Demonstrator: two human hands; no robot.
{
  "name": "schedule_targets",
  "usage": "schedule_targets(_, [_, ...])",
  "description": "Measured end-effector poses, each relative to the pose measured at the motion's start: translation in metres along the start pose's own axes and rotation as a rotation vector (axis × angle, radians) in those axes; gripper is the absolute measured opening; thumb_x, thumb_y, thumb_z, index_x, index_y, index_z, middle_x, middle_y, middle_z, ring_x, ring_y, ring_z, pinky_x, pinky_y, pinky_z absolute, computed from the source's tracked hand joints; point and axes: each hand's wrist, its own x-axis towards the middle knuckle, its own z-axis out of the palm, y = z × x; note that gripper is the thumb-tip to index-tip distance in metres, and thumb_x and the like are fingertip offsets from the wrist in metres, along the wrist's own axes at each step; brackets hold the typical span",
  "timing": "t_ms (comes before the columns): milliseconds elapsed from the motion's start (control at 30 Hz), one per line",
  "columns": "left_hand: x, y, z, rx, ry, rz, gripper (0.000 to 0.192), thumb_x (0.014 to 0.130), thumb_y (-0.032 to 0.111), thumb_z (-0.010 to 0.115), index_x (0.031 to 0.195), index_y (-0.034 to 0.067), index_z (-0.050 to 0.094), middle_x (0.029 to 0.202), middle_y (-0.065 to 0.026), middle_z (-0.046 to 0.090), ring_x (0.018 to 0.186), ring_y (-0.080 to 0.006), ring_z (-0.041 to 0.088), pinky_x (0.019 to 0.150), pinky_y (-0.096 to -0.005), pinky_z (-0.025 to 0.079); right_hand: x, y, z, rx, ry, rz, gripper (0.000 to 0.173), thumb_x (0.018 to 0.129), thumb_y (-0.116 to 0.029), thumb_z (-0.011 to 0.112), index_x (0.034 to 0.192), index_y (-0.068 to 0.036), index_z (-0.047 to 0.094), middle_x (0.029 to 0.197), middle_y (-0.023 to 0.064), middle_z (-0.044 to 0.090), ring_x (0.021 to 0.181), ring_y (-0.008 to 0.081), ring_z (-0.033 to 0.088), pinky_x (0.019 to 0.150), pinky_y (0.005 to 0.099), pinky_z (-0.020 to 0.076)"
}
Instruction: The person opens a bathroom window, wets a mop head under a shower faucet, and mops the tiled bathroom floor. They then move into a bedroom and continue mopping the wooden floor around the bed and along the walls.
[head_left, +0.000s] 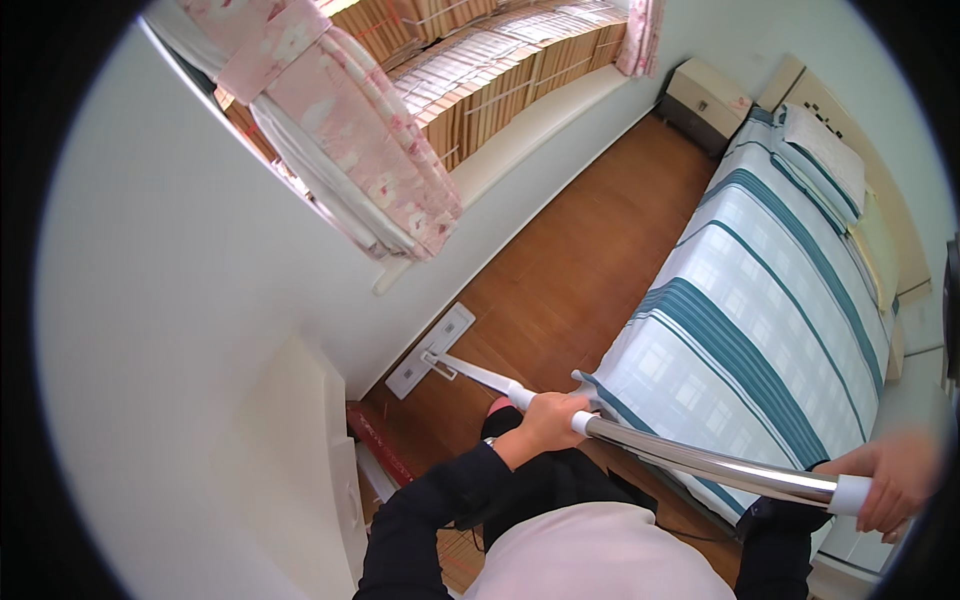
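Observation:
My left hand (546, 424) is wrapped around the lower part of a flat mop's handle (705, 456), just below a white collar. At the right, my right hand (896, 480) grips the handle's white upper end; its back is somewhat blurred. The shiny metal pole runs across in front of my body. From it a white shaft slopes down to the flat white mop head (430, 350). That rectangular head lies on the brown wooden floor (555, 262), close along the base of the wall. Any pad under it is hidden.
A bed (750, 300) with a striped cover stands at the right. Beyond it is a nightstand (705, 101). Pink floral curtains (367, 142) hang by the window sill (540, 135). A white cabinet (341, 465) and a red box-like object (379, 442) are at the lower left.

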Motion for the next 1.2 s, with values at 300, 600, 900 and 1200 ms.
schedule_targets(300, [0.088,-0.024,0.069,0.048,0.216,0.329,0.024,0.067,0.016,0.068,0.059,0.012,0.046,0.048,-0.0079,0.045,0.043,-0.0264,0.049,0.041,-0.0374,0.037,0.007,-0.028,0.001,-0.034,0.036,0.090,0.023,0.075,-0.007,0.060,0.062,-0.008,0.041,0.053,0.0051,0.052,0.042,0.0148,0.049,0.043,0.0255,0.0428])
schedule_targets(600, [0.191,-0.108,0.091,0.142,-0.021,0.109,0.017,0.063,0.013,0.065,0.067,0.012,0.049,0.064,-0.0067,0.057,0.066,-0.0301,0.056,0.062,-0.0392,0.044,-0.022,0.054,0.030,-0.478,0.065,0.301,0.026,0.060,0.005,0.063,0.057,-0.009,0.042,0.049,0.0023,0.052,0.041,0.0135,0.053,0.047,0.0231,0.0494])
schedule_targets(900, [0.146,-0.072,0.070,0.050,-0.053,0.033,0.013,0.060,0.019,0.066,0.062,0.013,0.055,0.067,-0.0065,0.059,0.071,-0.0278,0.058,0.062,-0.0394,0.047,-0.004,0.013,0.024,-0.462,-0.136,0.293,0.023,0.066,-0.011,0.076,0.070,-0.010,0.053,0.065,0.0006,0.062,0.059,0.0108,0.062,0.066,0.0221,0.0531])
schedule_targets(1200, [0.047,0.000,0.015,0.007,-0.044,0.004,0.022,0.056,0.018,0.069,0.072,0.011,0.055,0.068,-0.0068,0.056,0.066,-0.0276,0.057,0.057,-0.0372,0.045,0.016,0.011,0.007,0.151,-0.214,-0.189,0.024,0.078,-0.023,0.065,0.062,-0.013,0.050,0.059,-0.0012,0.057,0.049,0.0070,0.055,0.051,0.0166,0.0455])
